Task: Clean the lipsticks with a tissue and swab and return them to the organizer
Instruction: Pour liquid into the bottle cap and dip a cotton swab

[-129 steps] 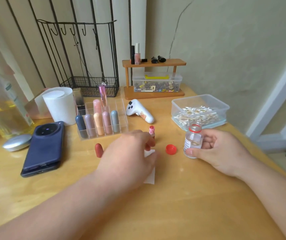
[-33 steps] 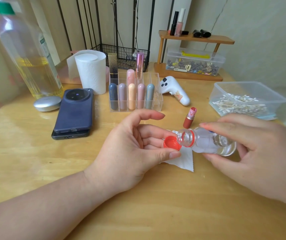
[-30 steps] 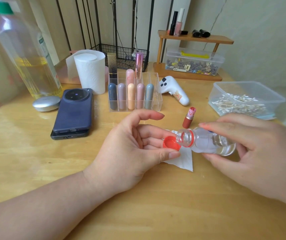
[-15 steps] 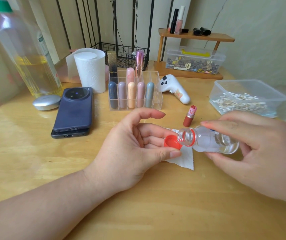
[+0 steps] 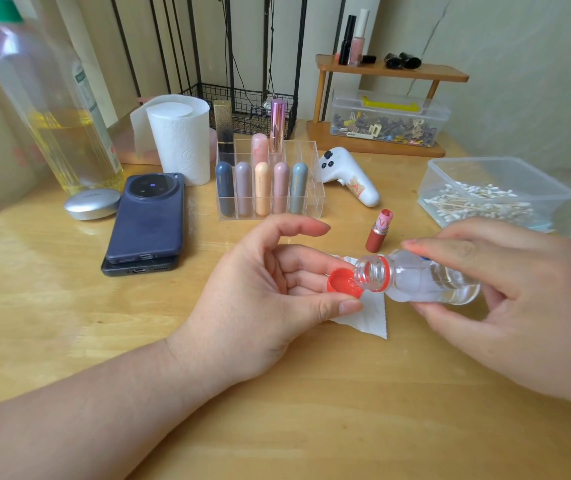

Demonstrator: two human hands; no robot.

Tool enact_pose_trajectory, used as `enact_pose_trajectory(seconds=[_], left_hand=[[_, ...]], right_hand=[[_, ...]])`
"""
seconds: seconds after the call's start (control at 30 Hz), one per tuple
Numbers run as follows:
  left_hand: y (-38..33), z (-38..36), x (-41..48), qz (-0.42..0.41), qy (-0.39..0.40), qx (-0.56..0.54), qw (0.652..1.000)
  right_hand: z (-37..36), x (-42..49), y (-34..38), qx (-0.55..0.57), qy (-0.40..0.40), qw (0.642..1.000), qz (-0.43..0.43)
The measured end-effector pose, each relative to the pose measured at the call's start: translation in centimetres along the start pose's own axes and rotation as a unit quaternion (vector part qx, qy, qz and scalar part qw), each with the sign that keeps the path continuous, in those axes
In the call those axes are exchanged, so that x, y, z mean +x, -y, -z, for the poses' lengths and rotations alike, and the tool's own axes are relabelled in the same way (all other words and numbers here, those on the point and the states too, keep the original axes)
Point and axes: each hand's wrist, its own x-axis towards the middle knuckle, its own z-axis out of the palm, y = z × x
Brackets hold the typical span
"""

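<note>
Directly under the left hand's (image 5: 259,299) fingers (image 5: 306,262), pinching a cap (image 5: 341,283), lies tissue (image 5: 368,318).

the left forearm stretches in from the lower left, its hand (image 5: 259,299) turned palm inward, thumb and curled fingers pinching a red cap (image 5: 341,283), index finger lifted free. the right hand (image 5: 519,306) sits opposite, fingers gripping a small bottle (image 5: 426,282) from above and below, tipped sideways toward the left hand.
</note>
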Motion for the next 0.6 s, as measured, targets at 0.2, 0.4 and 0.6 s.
enact_pose_trajectory(seconds=[0.2,0.4,0.6], left_hand=[[0.0,-0.03,0.03,-0.002,-0.001,0.002,1.0],[0.08,0.0,0.01,-0.003,-0.001,-0.002,1.0],[0.15,-0.01,0.05,-0.012,-0.006,-0.005,1.0]], right_hand=[[0.03,-0.02,0.18,0.0,0.0,1.0,0.002],[0.15,0.06,0.4,0.0,-0.001,1.0,-0.005],[0.05,0.03,0.72,0.012,0.02,1.0,-0.015]])
